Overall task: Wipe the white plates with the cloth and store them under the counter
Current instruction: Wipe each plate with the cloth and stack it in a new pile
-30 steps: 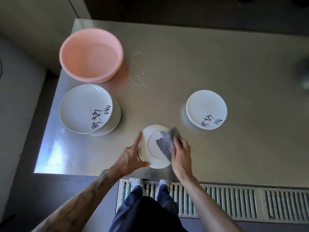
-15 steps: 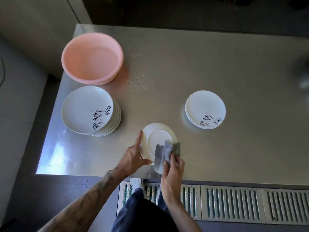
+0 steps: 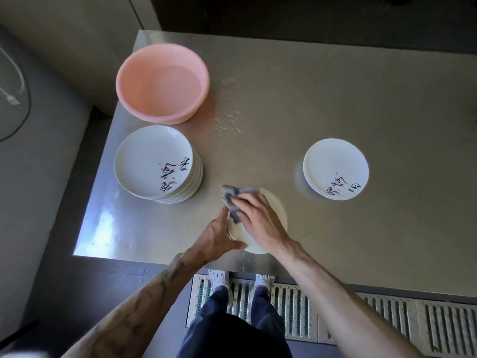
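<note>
A white plate sits tilted near the counter's front edge, its underside toward me. My left hand grips its left rim, thumb on the near edge. My right hand presses a grey cloth against the plate's upper left, fingers curled over the cloth; much of the plate is hidden under that hand. A tall stack of white plates with black and pink markings stands to the left. A short stack of the same plates stands to the right.
A pink basin holding water stands at the back left of the steel counter, with water drops beside it. A metal floor grate runs below the counter's front edge, under my feet.
My right hand swept the cloth from the plate's near edge up across to its far left side. The left hand stayed on the plate's left rim.
</note>
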`<state>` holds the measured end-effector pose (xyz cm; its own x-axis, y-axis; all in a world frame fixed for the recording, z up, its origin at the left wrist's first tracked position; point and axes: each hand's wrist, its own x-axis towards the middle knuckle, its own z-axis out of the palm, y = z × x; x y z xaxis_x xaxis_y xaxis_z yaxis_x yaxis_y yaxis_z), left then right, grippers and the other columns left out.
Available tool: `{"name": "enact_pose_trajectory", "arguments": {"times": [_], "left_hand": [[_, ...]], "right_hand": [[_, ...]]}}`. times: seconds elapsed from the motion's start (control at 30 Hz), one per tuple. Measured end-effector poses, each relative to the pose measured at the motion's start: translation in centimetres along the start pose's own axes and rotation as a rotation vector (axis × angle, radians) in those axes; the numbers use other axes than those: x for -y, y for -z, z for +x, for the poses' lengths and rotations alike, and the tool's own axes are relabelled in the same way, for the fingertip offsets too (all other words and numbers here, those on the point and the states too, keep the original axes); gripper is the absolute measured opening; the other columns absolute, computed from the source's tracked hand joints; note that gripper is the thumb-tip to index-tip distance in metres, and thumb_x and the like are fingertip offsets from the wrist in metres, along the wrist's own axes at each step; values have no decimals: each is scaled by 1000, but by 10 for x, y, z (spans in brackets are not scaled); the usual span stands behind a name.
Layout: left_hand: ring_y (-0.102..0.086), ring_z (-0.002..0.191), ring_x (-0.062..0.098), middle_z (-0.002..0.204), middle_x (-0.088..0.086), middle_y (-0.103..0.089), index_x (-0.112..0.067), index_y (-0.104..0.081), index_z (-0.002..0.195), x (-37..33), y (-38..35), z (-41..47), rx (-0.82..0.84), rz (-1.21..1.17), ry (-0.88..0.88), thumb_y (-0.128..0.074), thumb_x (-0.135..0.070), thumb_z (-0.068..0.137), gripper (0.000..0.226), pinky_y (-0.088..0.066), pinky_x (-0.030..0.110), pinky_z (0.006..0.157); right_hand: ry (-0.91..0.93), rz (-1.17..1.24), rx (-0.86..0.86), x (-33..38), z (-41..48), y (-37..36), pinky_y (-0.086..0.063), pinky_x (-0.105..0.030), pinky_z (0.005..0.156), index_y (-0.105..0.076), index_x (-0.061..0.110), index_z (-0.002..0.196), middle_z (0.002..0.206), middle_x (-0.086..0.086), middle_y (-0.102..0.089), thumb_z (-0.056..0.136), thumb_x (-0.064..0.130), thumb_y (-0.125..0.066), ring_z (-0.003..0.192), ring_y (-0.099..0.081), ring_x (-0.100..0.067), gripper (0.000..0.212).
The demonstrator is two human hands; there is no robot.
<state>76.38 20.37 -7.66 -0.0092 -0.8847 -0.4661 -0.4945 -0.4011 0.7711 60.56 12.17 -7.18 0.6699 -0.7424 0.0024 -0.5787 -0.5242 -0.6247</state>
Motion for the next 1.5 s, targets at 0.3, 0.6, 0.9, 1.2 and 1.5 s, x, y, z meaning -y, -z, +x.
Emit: {"name": "enact_pose_trajectory", "arguments": {"times": [0.3, 0.6, 0.9, 1.2, 1.5], "left_hand": [[-58, 74, -6, 95, -13, -63, -21, -35, 144, 5, -3, 1, -23, -122, 21, -95, -13, 65, 99, -45, 12, 66], [-70, 94, 19, 108, 1, -69, -18, -8, 162, 14, -17, -1, -10, -83, -38, -97, -12, 65, 132, -47, 5, 81], [-66, 101, 23, 118, 8, -66, -18, -3, 163, 14, -16, 6, 1, -9, -29, -98, -21, 63, 138, -51, 25, 89], [-67, 87, 21, 110, 3, -65, -24, -3, 163, 13, -10, 7, 17, -36, -36, -96, -14, 64, 136, -47, 4, 76], [-63, 84, 10, 112, 1, -62, -26, -4, 163, 13, -7, 0, 28, -22, -33, -96, -15, 64, 135, -46, 7, 76]], "right_hand": [[-32, 10, -1, 11, -7, 2, -48, -35, 103, -59, 19, 144, 134, 4, -57, 99, 13, -64, 120, -48, -18, 46], [-39, -12, -60, 9, -101, -7, -42, -30, 114, -63, 21, 140, 143, 5, -53, 92, 5, -73, 129, -51, -16, 52], [-373, 75, -329, -17, -130, -4, -46, -25, 109, -66, 19, 138, 136, -1, -60, 97, 23, -60, 121, -57, -16, 42], [-402, 146, -306, -22, -119, 0, -45, -23, 110, -64, 22, 140, 144, -2, -56, 98, 28, -55, 126, -50, -6, 43], [-205, 54, -118, -37, -29, 0, -30, -20, 116, -61, 16, 142, 149, -7, -51, 98, 11, -66, 132, -48, -22, 44]]}}
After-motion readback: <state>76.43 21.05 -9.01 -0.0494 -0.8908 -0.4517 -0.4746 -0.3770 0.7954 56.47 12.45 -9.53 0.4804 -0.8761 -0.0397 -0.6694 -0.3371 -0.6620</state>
